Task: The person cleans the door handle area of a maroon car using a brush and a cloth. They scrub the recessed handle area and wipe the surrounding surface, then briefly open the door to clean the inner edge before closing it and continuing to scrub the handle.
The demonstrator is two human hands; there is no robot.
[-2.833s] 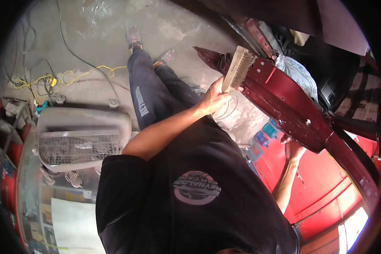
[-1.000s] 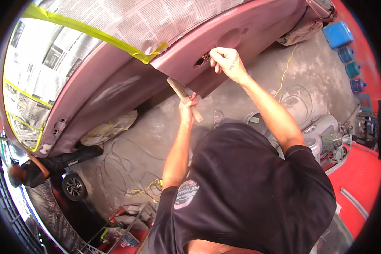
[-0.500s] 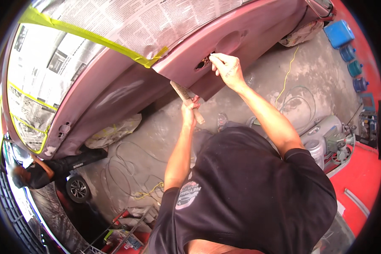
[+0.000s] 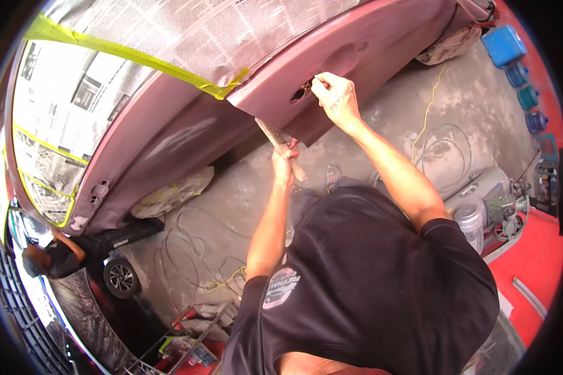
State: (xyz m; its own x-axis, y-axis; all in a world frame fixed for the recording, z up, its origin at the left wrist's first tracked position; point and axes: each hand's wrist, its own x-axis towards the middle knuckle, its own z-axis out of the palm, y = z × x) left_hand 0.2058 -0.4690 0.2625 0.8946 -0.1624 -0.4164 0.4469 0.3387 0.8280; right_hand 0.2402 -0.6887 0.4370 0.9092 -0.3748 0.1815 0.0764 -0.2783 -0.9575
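A pinkish primed car door (image 4: 266, 103) stands ajar in front of me. My right hand (image 4: 336, 97) is closed, its fingertips at the edge of the dark handle opening (image 4: 301, 92). Whatever those fingers pinch is too small or hidden to make out. Lower and to the left, my left hand (image 4: 284, 159) is wrapped round a long flat tan strip (image 4: 269, 132), which slants up to the door's lower corner. I cannot tell what the strip is made of. Newspaper (image 4: 200, 40), edged with yellow-green tape (image 4: 131, 56), covers the door's window area.
Hoses and cords (image 4: 184, 240) lie on the concrete floor (image 4: 381, 147). An air compressor (image 4: 481, 194) stands at right, and blue water jugs (image 4: 518, 74) line the red wall. Another person (image 4: 59, 253) is at far left near a wheel (image 4: 120, 278). A metal rack (image 4: 194, 331) stands below.
The view has shifted slightly. My right hand's fingers have curled tighter beside the handle opening. My left hand keeps its hold on the strip.
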